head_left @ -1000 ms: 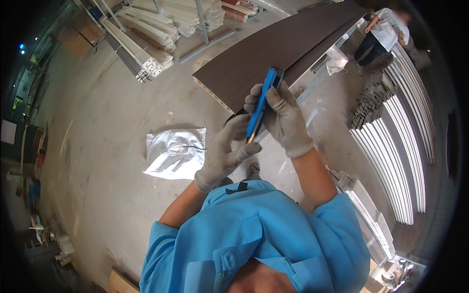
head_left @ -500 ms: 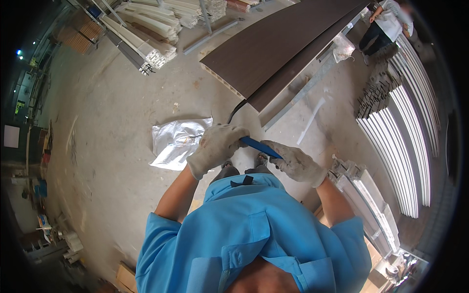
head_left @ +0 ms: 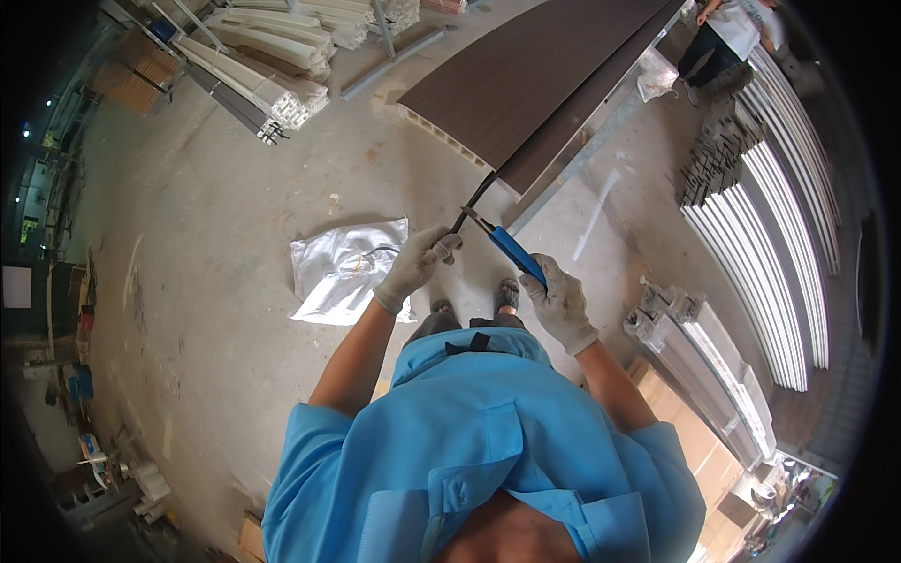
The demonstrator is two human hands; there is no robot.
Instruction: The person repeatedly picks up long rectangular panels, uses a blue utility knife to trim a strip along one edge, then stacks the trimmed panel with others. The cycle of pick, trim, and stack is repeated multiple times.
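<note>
Below our head, in the head view, we see both gloved hands raised in front of the blue shirt, over the concrete floor (head_left: 216, 235). Our right hand (head_left: 561, 300) is wrapped tight around the blue handle of the pliers (head_left: 502, 242). That tool's long axis runs from the right hand up and to the left, so its metal nose ends just beside our left hand (head_left: 418, 263). The left hand's fingers are curled together near that nose, where a thin dark strip (head_left: 477, 195) begins; we cannot tell whether the fingers pinch the strip or only touch it. The strip rises from the hands toward the near corner of the long brown panel (head_left: 526, 80), which stretches away up and to the right. So the left hand is nearer the strip's free end, and the right hand sits behind the tool.

We count one pair of pliers, one strip, one brown panel, one crumpled silvery bag (head_left: 343, 267) lying on the floor left of our left hand, and one other person (head_left: 727, 33) standing at the panel's far end.
</note>
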